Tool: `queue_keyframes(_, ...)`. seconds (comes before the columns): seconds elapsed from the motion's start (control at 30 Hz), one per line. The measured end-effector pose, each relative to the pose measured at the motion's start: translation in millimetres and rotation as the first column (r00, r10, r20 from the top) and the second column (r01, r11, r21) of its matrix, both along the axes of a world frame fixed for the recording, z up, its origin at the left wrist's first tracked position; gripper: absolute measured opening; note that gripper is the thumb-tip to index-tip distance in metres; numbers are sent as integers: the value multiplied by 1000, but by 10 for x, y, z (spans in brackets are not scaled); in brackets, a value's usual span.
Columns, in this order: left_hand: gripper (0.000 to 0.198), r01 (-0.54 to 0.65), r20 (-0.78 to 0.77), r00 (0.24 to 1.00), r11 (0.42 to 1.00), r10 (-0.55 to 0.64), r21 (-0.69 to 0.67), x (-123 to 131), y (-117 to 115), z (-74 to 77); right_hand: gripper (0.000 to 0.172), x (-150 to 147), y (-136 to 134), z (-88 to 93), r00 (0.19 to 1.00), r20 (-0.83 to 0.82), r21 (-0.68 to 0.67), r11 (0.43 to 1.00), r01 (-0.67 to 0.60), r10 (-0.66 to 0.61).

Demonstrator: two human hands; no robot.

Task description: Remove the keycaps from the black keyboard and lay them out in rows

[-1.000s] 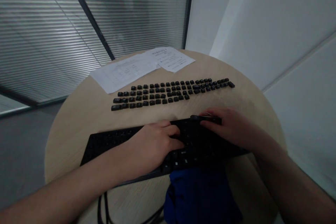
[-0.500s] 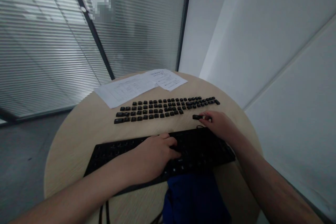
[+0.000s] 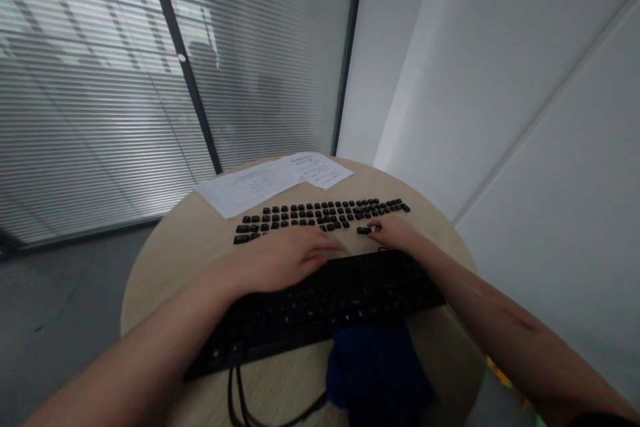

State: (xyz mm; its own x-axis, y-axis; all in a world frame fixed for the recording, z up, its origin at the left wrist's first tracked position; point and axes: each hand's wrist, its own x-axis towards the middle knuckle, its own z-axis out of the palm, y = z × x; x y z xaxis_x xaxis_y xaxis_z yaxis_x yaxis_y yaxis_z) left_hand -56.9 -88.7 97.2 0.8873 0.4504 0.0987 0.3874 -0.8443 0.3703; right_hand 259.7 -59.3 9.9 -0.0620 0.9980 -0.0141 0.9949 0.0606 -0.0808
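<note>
My right hand (image 3: 395, 232) is at the right end of the loose keycaps, thumb and fingers closed on a wide black keycap (image 3: 363, 231) at or just above the tabletop. My left hand (image 3: 287, 253) is over the upper edge of the black keyboard (image 3: 320, 317), fingers stretched to the right and thumb apart, slightly blurred. Nothing shows in it. Several black keycaps (image 3: 300, 215) stand in rows behind the keyboard; the left hand hides part of the front row. Forearm and hand cover the keyboard's upper left.
Printed papers (image 3: 255, 187) lie at the back of the round wooden table (image 3: 165, 260). A dark blue cloth (image 3: 377, 367) lies against the keyboard's front edge, with a black cable (image 3: 240, 400) to its left. A white wall (image 3: 500, 80) and a blinds-covered glass partition (image 3: 100, 113) stand behind.
My left hand has lifted off the keyboard keys and moved up towards the keycap rows, its fingers straightening. My right hand has shifted left with the wide keycap, closer to the rows. The view has tilted slightly.
</note>
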Motion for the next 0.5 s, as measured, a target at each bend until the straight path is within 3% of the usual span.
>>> queue_keyframes(0.1,38,-221,277,929,968,246,-119,-335,327,-4,33,9,-15,-10,1000,1,48,999,13,-13)
queue_keyframes(0.2,44,-457,529,671,852,519,-255,-609,565,-169,34,-15,-29,3,1000,1,86,996,-11,11)
queue_keyframes(0.3,35,-578,628,515,777,583,-248,-746,681,-304,31,-57,-27,15,999,14,92,995,-44,43)
queue_keyframes(0.37,31,-610,648,472,752,598,-249,-771,714,-335,28,-82,-8,12,998,27,86,994,-60,58)
queue_keyframes(0.5,30,-638,631,482,737,608,-222,-757,757,-352,23,-116,66,-19,996,43,85,993,-80,77)
